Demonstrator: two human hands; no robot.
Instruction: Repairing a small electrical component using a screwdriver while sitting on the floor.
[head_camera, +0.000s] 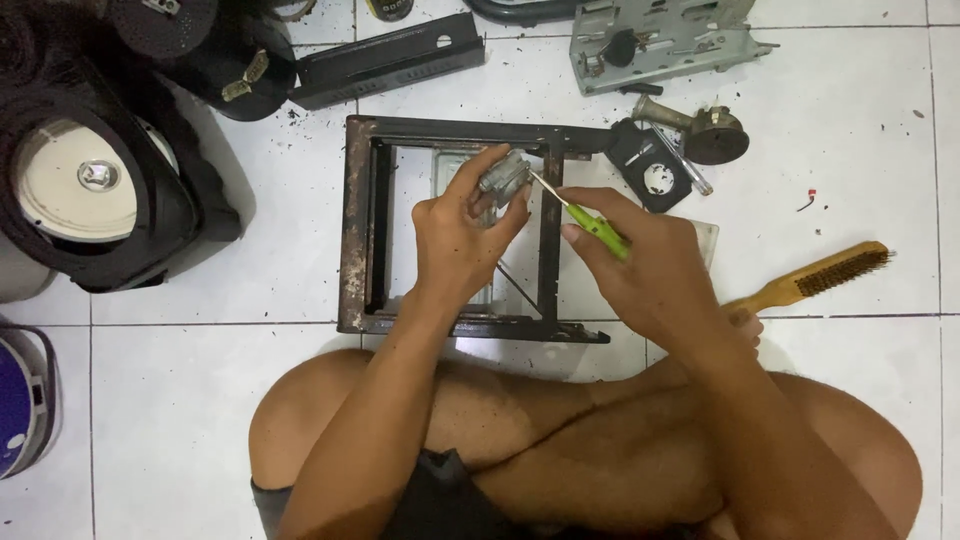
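Seated cross-legged on the floor, knees spread wide, both bare forearms reaching forward from the lower edge of view. Left hand (462, 235) raised with the wrist bent back, fingers (478, 165) curled up and closed around a small grey metal part (503, 176). Right hand (640, 262) just beside it, palm down, fingers wrapped tight on a green-handled screwdriver (598, 228), its tip against the part.

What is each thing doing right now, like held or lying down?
Left hand: holds a small grey metal part.
Right hand: grips a green-handled screwdriver, tip at the part.
Rusty metal frame: flat on the floor, open.
Wire brush: lying on the tiles, untouched.
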